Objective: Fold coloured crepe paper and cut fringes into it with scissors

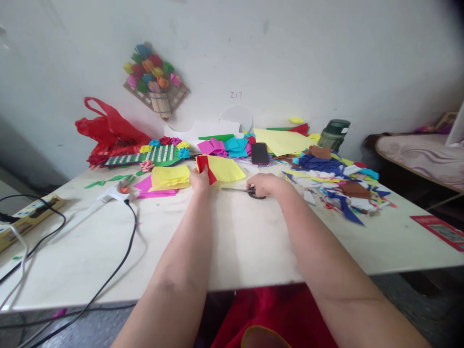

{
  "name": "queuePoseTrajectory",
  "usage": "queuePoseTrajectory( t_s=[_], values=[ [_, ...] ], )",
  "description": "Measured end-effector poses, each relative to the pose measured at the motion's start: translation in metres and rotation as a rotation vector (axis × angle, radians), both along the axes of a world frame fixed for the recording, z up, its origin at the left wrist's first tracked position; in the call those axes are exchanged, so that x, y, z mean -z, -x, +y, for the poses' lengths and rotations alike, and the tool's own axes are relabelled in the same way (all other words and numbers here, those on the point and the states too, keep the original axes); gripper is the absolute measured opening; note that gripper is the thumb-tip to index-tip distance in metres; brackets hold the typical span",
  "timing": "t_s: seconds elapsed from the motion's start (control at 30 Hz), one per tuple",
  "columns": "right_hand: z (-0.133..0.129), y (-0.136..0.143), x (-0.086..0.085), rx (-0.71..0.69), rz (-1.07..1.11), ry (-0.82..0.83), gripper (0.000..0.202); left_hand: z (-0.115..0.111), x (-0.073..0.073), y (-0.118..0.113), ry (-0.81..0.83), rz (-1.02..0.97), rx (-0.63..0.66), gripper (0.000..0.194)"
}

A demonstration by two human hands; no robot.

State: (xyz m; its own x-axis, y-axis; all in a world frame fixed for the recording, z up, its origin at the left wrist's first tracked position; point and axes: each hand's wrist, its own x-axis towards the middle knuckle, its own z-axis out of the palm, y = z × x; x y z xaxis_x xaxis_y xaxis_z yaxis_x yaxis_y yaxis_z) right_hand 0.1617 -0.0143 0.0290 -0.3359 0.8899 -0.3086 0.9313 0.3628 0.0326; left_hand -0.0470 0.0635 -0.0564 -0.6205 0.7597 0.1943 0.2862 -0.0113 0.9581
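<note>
My left hand (199, 179) is closed on a yellow sheet of paper (227, 169) with a red paper piece (205, 167) lying over its left end. Black-handled scissors (256, 194) are in my right hand (266, 184), blades pointing left, just below the yellow sheet and apart from it. Left of my left hand lies a stack of yellow paper pieces (169, 177) on top of magenta paper (159, 193). Whether the scissor blades are parted is too small to make out.
A hot glue gun (115, 191) with its black cable lies left, near a power strip (32, 217). Paper scraps (340, 179) heap up on the right. Behind are a phone (260, 153), a green bottle (334, 135), paper flowers on a green board (165, 153) and a red plastic bag (108, 128).
</note>
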Motion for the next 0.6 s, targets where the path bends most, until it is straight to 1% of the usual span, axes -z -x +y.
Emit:
queuePoseTrajectory(
  t_s=[0.07,0.17,0.3,0.37,0.43,0.53,0.6],
  values=[
    [0.003,-0.011,-0.003,-0.007,0.076,0.040,0.048,0.000,-0.001,-0.001,-0.013,-0.013,0.011,0.029],
    [0.010,-0.031,-0.001,-0.034,0.243,0.148,0.051,-0.002,-0.003,-0.002,-0.028,-0.036,0.023,0.026],
    [0.014,-0.050,0.006,-0.002,0.609,0.368,0.050,-0.006,-0.006,-0.005,-0.078,-0.103,0.050,0.024],
    [0.014,-0.050,0.010,0.035,0.761,0.419,0.047,-0.007,-0.006,-0.006,-0.102,-0.152,0.063,0.024],
    [0.013,-0.045,0.015,0.064,0.855,0.422,0.042,-0.007,-0.007,-0.007,-0.119,-0.187,0.070,0.024],
    [0.014,-0.035,0.020,0.055,0.930,0.421,0.039,-0.007,-0.007,-0.009,-0.130,-0.222,0.073,0.025],
    [0.013,-0.031,0.020,0.042,0.942,0.445,0.038,-0.007,-0.006,-0.011,-0.149,-0.249,0.081,0.027]
  ],
)
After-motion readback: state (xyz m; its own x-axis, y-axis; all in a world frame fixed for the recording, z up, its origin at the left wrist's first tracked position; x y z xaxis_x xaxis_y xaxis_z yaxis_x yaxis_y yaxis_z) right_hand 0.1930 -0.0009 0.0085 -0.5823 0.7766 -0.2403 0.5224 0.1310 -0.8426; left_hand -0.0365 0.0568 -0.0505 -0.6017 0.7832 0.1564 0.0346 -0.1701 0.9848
